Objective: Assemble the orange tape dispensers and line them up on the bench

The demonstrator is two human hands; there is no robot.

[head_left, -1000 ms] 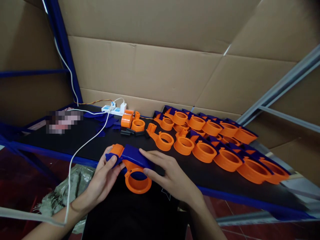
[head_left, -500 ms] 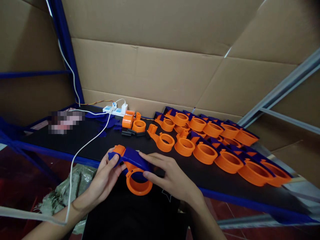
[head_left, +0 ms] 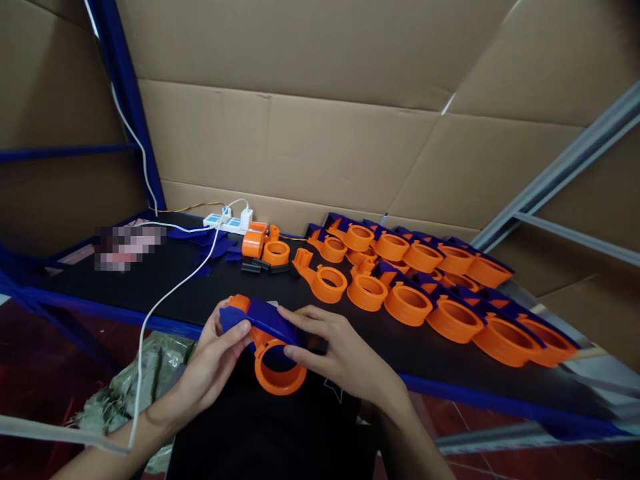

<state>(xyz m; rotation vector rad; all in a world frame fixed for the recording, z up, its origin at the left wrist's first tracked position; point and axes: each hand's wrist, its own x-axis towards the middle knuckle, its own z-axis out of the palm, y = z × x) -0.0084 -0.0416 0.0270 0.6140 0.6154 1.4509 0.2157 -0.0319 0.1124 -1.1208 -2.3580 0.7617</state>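
Note:
Between my two hands, in front of the bench edge, is an orange tape dispenser [head_left: 280,380] with a round ring at its lower end. A dark blue plate [head_left: 267,319] lies along its upper side. My left hand [head_left: 213,360] grips the orange end, its thumb on the plate's left part. My right hand [head_left: 335,343] holds the other end, fingers on the blue plate and thumb by the ring. The undersides of the fingers are hidden. On the bench beyond stand rows of similar dispensers [head_left: 407,305], many with blue plates.
A black bench top [head_left: 175,287] has a blue frame edge. At the back are a white power strip [head_left: 227,222], loose blue pieces [head_left: 217,248], an orange tape roll [head_left: 253,241] and small black parts [head_left: 253,267]. A white cable [head_left: 167,297] hangs across the left. Cardboard [head_left: 280,140] walls the back.
My left thumb has shifted right, further onto the blue plate, whose left end shows more now. The right hand stays nearly where it was. The whole view has shifted slightly.

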